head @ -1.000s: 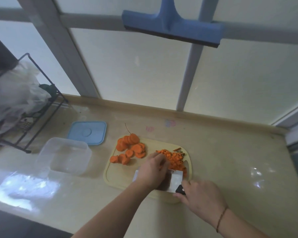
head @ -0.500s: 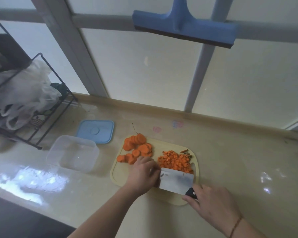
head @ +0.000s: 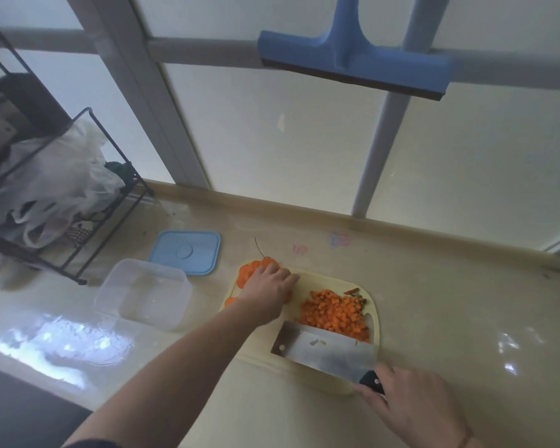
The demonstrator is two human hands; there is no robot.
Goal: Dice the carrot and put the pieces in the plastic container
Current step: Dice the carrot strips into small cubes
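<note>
1 container (head: 143,292) – 1 lid (head: 185,252) – 1 cleaver (head: 324,349) – 1 board (head: 320,281) – 2 hands (head: 267,291)

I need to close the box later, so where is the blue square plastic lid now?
In the head view, the blue square plastic lid lies flat on the beige counter, left of the pale yellow cutting board and just behind the clear plastic container.

The left hand (head: 267,294) rests on carrot slices (head: 248,272) at the board's (head: 317,279) far left corner; the right hand (head: 414,405) grips the cleaver (head: 324,349) near the dice (head: 333,313).
</note>
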